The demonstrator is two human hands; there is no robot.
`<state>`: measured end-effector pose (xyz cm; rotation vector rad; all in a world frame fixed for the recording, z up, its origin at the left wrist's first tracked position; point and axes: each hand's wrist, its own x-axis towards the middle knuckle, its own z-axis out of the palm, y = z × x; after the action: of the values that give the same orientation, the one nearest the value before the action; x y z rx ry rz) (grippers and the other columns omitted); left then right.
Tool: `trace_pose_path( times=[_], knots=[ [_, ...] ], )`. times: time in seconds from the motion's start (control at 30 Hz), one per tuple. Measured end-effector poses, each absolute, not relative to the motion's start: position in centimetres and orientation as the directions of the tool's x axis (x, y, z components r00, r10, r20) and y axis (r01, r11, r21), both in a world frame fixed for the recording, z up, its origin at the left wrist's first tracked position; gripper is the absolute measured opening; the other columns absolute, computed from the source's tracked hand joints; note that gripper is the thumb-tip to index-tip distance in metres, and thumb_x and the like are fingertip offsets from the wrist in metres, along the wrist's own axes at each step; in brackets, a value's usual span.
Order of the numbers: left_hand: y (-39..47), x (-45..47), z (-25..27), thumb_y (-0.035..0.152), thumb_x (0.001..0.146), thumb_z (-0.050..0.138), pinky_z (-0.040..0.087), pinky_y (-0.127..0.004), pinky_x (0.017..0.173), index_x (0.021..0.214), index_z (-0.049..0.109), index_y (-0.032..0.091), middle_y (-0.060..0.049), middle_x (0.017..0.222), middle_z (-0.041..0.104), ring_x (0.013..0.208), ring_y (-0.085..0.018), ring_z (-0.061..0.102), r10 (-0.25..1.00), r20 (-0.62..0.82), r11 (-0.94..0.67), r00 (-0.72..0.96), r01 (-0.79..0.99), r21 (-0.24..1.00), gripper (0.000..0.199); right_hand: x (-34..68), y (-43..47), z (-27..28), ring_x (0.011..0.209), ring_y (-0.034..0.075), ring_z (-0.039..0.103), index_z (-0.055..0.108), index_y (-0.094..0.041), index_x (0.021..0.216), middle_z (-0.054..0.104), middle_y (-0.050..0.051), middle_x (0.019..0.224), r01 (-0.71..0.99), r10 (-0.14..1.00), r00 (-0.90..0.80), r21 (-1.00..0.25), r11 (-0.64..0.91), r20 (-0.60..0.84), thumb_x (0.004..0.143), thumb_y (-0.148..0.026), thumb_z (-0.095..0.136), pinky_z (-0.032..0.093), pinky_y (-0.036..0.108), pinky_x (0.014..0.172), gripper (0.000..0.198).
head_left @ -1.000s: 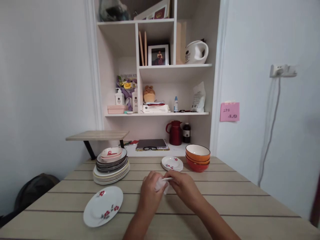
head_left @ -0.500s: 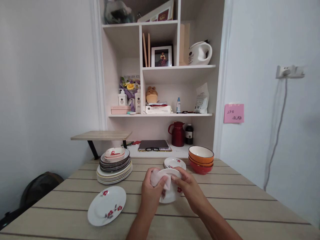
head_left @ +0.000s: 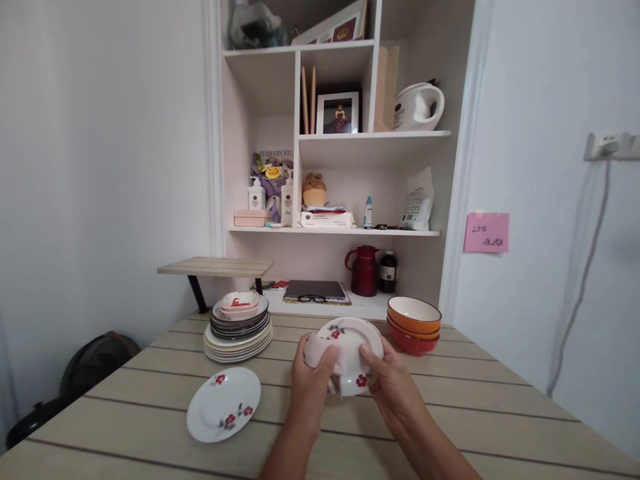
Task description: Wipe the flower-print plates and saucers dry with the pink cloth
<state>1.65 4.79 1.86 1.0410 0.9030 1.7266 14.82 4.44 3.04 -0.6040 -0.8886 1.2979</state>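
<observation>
Above the table's middle, a white plate with red flowers (head_left: 353, 347) is tilted up toward me, held between both hands. My left hand (head_left: 310, 380) is closed round its left edge with a pale cloth or tissue (head_left: 320, 352) pressed against the plate under the thumb. On the right edge, my right hand (head_left: 390, 377) grips the rim, thumb on the face and fingers behind. Another flowered white plate (head_left: 213, 417) lies face up on the table to the left. Whatever sits behind the held plate is mostly hidden.
At the back left stands a stack of plates (head_left: 240, 343) topped by small square dishes (head_left: 240, 303). Orange and red bowls (head_left: 414, 323) are nested at the back right. Behind the wooden table (head_left: 165, 400) are a red jug (head_left: 364, 272), a dark laptop (head_left: 314, 290) and glasses (head_left: 313, 299).
The held plate has turned from nearly edge-on to showing its flowered face. My right hand has shifted its grip on the rim. The view has swung slightly left.
</observation>
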Motion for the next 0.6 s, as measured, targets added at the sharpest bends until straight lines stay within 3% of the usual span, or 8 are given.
trace_pose_path(
  times=[0.17, 0.3, 0.43, 0.53, 0.6],
  knots=[
    [4.1, 2.0, 2.2, 0.044, 0.062, 0.080, 0.053, -0.029, 0.077, 0.111, 0.062, 0.016, -0.010, 0.101, 0.072, 0.087, -0.021, 0.067, 0.949, 0.230, -0.305, -0.217, -0.437, 0.846, 0.059, 13.6, 4.7, 2.0, 0.086, 0.025, 0.069, 0.054, -0.027, 0.125, 0.072, 0.006, 0.108, -0.652, 0.984, -0.006, -0.747, 0.132, 0.179, 0.066, -0.036, 0.079, 0.055, 0.038, 0.075, 0.065],
    [3.7, 2.0, 2.4, 0.043, 0.062, 0.081, 0.053, -0.027, 0.071, 0.106, 0.065, 0.014, -0.010, 0.096, 0.073, 0.079, -0.019, 0.068, 0.952, 0.205, -0.286, -0.229, -0.417, 0.863, 0.055, 14.0, 4.9, 2.0, 0.087, 0.026, 0.069, 0.055, -0.025, 0.124, 0.071, 0.008, 0.109, -0.599, 0.978, -0.038, -0.788, 0.143, 0.206, 0.068, -0.040, 0.077, 0.055, 0.040, 0.074, 0.061],
    [3.7, 2.0, 2.7, 0.039, 0.060, 0.082, 0.052, -0.027, 0.071, 0.104, 0.067, 0.016, -0.008, 0.092, 0.073, 0.079, -0.019, 0.067, 0.937, 0.236, -0.317, -0.257, -0.345, 0.883, 0.052, 16.0, 5.4, 2.9, 0.089, 0.025, 0.065, 0.062, -0.023, 0.113, 0.071, 0.007, 0.104, -0.236, 0.946, -0.018, -0.921, 0.310, 0.323, 0.070, -0.035, 0.073, 0.052, 0.038, 0.077, 0.046],
    [3.7, 2.1, 2.9, 0.034, 0.058, 0.082, 0.051, -0.027, 0.073, 0.093, 0.070, 0.018, -0.007, 0.089, 0.073, 0.081, -0.021, 0.065, 0.910, 0.364, -0.402, -0.197, -0.216, 0.890, 0.040, 17.3, 5.7, 3.5, 0.090, 0.024, 0.062, 0.066, -0.023, 0.102, 0.070, 0.004, 0.103, 0.119, 0.885, -0.016, -0.878, 0.464, 0.465, 0.067, -0.029, 0.072, 0.049, 0.035, 0.079, 0.036],
    [3.5, 2.1, 2.9, 0.033, 0.062, 0.080, 0.050, -0.028, 0.076, 0.089, 0.071, 0.019, -0.007, 0.088, 0.072, 0.084, -0.021, 0.064, 0.871, 0.465, -0.485, -0.156, -0.126, 0.865, 0.032, 17.8, 5.7, 3.7, 0.084, 0.022, 0.061, 0.067, -0.023, 0.098, 0.070, 0.003, 0.096, 0.226, 0.863, -0.063, -0.835, 0.501, 0.501, 0.069, -0.029, 0.070, 0.047, 0.033, 0.075, 0.030]
  ],
)
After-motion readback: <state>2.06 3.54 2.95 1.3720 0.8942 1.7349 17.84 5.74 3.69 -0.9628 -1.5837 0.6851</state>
